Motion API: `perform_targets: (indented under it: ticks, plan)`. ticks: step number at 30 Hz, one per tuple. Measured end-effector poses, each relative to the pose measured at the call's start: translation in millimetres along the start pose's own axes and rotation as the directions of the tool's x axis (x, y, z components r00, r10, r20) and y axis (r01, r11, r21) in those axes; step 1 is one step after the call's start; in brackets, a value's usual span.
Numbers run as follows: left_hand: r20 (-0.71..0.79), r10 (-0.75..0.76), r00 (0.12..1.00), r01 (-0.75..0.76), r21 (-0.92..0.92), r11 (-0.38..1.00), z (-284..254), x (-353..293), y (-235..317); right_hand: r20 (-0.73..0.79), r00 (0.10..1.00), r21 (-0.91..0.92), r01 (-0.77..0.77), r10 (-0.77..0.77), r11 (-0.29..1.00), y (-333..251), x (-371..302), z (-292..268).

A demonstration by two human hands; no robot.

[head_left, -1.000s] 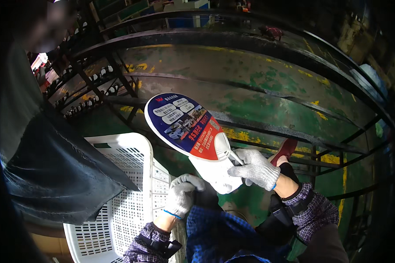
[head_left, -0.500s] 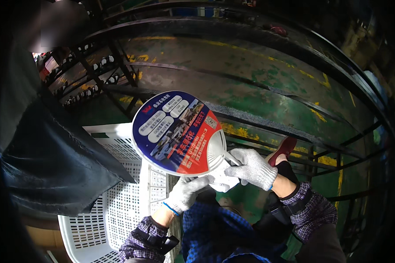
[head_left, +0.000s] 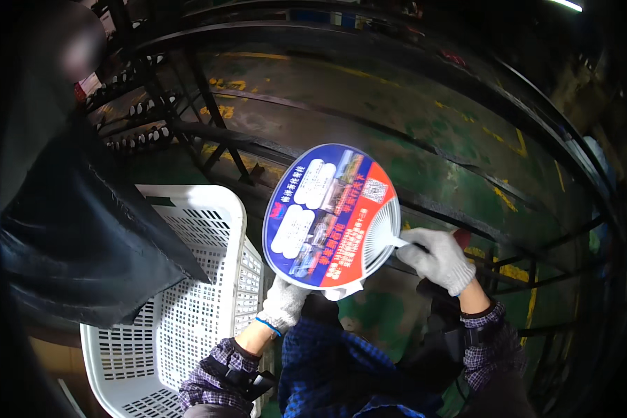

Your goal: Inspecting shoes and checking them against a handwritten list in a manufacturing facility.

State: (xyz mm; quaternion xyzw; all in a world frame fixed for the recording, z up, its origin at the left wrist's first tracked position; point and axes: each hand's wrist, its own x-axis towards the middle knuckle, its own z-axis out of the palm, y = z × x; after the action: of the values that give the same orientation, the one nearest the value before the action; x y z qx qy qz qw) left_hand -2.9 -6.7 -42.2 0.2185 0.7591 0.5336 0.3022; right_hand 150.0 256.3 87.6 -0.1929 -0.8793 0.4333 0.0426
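In front of me is a round plastic hand fan [head_left: 341, 226] with a blue and red printed face and white ribs near its handle. My right hand [head_left: 439, 259], in a white knit glove, is closed around the fan's handle. The gloved left hand [head_left: 284, 304] is at the fan's lower left edge, its fingers hidden behind the fan. A small white piece [head_left: 346, 290] shows beneath the lower rim; what it is I cannot make out.
A white slotted plastic basket [head_left: 233, 209] stands to my left, partly covered by the dark apron [head_left: 83, 237] of a person standing there. Dark metal rack rails [head_left: 425, 202] run across ahead and to the right. Shoes [head_left: 143, 139] line racks at the far left.
The fan has shifted right and turned to stand more upright. My right hand has moved right with the handle. My left hand has moved slightly left, its fingers now behind the fan.
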Motion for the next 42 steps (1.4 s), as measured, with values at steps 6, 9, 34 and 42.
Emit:
perform_targets:
  ticks: [6,9,34,42]
  plan:
    - [0.081,-0.099,0.992,0.127,-0.722,0.681,4.3,8.2,22.0,-0.546,0.837,0.399,0.220,0.037,0.890,32.7,-6.5,-17.6]
    - [0.057,-0.126,0.990,0.126,-0.754,0.644,1.1,6.0,30.6,-0.237,0.909,0.921,0.323,-0.342,0.220,47.5,-11.9,-18.6]
    - [0.000,-0.156,0.988,0.090,-0.816,0.571,-5.5,9.3,38.6,-0.401,0.916,-0.105,-0.028,-0.016,0.994,46.3,-20.1,-23.0]
    - [0.016,-0.148,0.989,0.090,-0.857,0.507,-5.6,7.4,43.9,-0.200,0.973,0.815,0.232,-0.118,0.531,47.3,-15.0,-21.0]
